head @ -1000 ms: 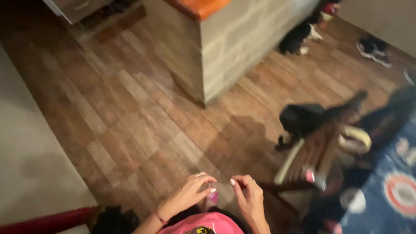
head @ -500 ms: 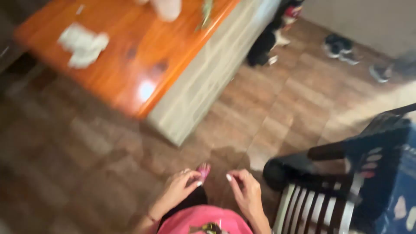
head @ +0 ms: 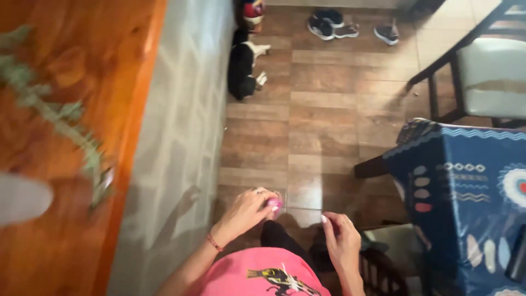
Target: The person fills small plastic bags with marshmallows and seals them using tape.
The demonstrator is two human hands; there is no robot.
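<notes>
— So what is the left hand (head: 247,210) doing?

— Its fingers are curled shut around a small pink thing (head: 274,204), pinched at the fingertips. Too small and blurred to say what it is. There is a thin red band on that wrist.

— And where does the pink thing sit?

— Low in the middle of the view, out in front of the person's pink shirt (head: 266,275), above the brown tiled floor (head: 334,109) and between the two hands.

— The right hand (head: 341,237)?

— Just beside it, apart from the pink thing, fingers loosely bent and holding nothing. The nails are pale.

— What lies around them?

— To the left, a wooden tabletop (head: 71,164) with a grey side, a blurred green sprig (head: 60,112) lying on it. To the right, a table under a blue patterned cloth (head: 466,197). A dark chair with a pale seat (head: 490,71) stands beyond that. A black and white animal (head: 244,68) lies on the floor by the grey side, and dark shoes (head: 334,24) sit further off.
</notes>
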